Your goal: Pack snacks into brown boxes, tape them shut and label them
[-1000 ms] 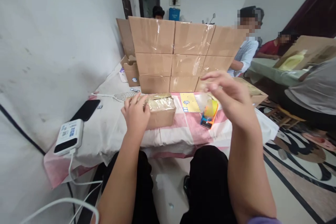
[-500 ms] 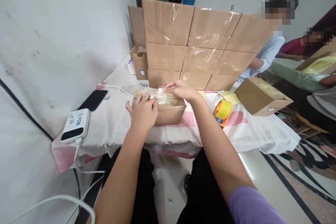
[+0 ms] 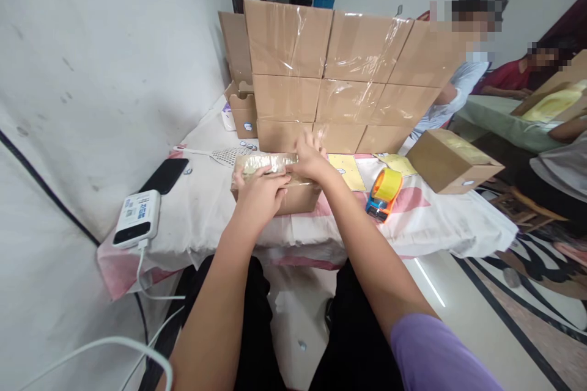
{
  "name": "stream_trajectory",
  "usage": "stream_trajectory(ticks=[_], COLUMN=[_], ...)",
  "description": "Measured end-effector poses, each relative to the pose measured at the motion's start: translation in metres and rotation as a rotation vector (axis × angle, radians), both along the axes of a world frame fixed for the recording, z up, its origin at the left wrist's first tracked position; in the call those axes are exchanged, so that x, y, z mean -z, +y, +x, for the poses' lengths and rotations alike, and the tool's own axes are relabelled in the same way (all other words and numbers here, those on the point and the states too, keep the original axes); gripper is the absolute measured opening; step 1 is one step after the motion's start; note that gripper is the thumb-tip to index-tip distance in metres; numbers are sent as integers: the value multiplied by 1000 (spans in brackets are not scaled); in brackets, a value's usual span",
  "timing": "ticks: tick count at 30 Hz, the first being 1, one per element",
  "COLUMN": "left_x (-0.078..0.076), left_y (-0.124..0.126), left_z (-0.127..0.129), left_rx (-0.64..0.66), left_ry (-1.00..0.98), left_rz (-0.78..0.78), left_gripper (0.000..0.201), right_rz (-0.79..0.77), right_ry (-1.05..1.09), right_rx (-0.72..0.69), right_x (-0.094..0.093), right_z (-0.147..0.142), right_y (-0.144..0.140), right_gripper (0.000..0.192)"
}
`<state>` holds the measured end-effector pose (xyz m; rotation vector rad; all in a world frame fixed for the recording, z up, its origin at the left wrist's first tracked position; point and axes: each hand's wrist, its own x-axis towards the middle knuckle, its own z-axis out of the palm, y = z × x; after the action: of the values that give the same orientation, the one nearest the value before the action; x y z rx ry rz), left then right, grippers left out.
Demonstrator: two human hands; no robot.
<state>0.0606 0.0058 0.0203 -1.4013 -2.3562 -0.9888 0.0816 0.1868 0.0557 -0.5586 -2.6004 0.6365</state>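
Observation:
A small brown cardboard box [image 3: 298, 198] sits on the table in front of me, with shiny clear tape across its top. My left hand [image 3: 261, 192] lies over the top and near edge of this box, fingers spread and touching it. At the box's right part is my right hand [image 3: 309, 159], its thumb reaching left over the taped top and its other fingers raised and apart. Whether a loose bit of tape clings to these fingers I cannot tell. Right of the box lies an orange and blue tape dispenser [image 3: 384, 194] with a yellow roll.
Stacked, film-wrapped cartons [image 3: 353, 67] rise behind the box. Another carton [image 3: 454, 162] stands at the table's right end. Yellow cards [image 3: 346, 172], a white fly swatter [image 3: 229, 156], a black phone [image 3: 165, 175] and a cabled white device [image 3: 137, 218] lie around. Other people sit at right.
My right hand has gone from pinching a clear tape strip on the box top to raised, parted fingers. My left hand has shifted slightly right and nearer along the box.

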Motion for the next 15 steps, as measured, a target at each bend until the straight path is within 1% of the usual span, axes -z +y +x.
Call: stream_trajectory(ticks=[1, 2, 3, 5, 6, 7, 8, 9, 11, 13, 15], left_x=[1, 2, 2, 2, 2, 2, 1, 1, 0, -1, -2], left_y=[0, 0, 0, -1, -1, -2, -2, -1, 0, 1, 3], left_z=[0, 0, 0, 0, 0, 0, 0, 0, 0, 1, 2], left_rx=[0, 1, 3, 4, 5, 7, 8, 8, -1, -16, -26], left_ry=[9, 15, 20, 19, 16, 15, 15, 18, 25, 29, 24], left_rz=[3, 8, 13, 26, 34, 42, 50, 57, 66, 70, 72], left_gripper=[31, 32, 32, 31, 31, 31, 31, 31, 30, 28, 26], right_rz=[17, 33, 43, 20, -18, -72, -122, -158, -186, -162, -121], right_ry=[66, 139, 205, 259, 220, 137, 26, -78, -225, -278, -314], right_rx=[109, 232, 353, 561, 626, 666, 666, 635, 555, 497, 449], right_x=[1, 3, 5, 11, 17, 23, 31, 39, 57, 74, 87], right_z=[0, 1, 3, 13, 19, 26, 33, 40, 49, 53, 53], right_y=[5, 13, 25, 56, 74, 91, 106, 119, 135, 140, 141], right_gripper=[57, 65, 67, 56, 50, 46, 42, 40, 36, 37, 42])
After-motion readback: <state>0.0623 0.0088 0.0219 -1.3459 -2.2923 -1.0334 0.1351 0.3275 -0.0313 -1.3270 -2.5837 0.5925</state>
